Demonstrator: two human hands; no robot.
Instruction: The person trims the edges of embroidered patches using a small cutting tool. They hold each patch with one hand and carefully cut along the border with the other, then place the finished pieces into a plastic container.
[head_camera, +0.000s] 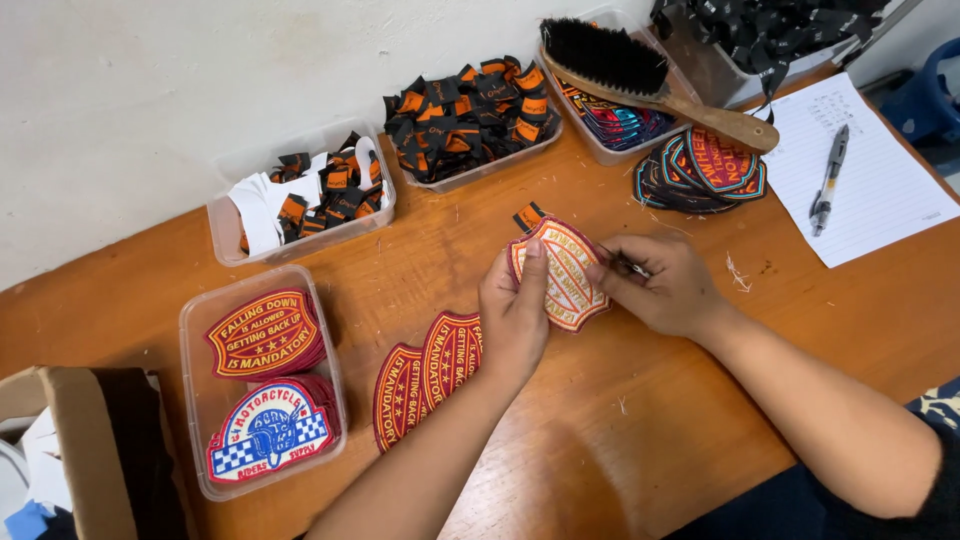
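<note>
Wooden and glossy orange-brown, the table (600, 440) fills most of the frame, with loose thread bits scattered on it. At lower left sits a brown cardboard box (75, 440), and beside it a clear plastic tub (195, 400) holding shield-shaped embroidered patches, red on top and blue-and-white checkered below. Two more clear tubs along the top hold small folded black-and-orange fabric tags (470, 115), the left one with white tags mixed in. A wooden-handled brush (640, 75) with black bristles lies across a fourth tub at upper right, near a fanned stack (700, 170) of dark patches. White lined paper (870, 190) with a grey pen (830, 180) lies at the right edge. Two red patches (430, 375) lie flat at centre, just below the left hand (515, 320).

Held up at centre frame is one patch (565, 275), shield-shaped, cream-faced with red stitching and a dark red border, a small black-and-orange tag at its top. The left hand pinches its left edge, thumb on the face, fingers behind. The right hand (665, 285) touches its right edge, fingers curled shut round a small thin tool that is too hidden to identify.
</note>
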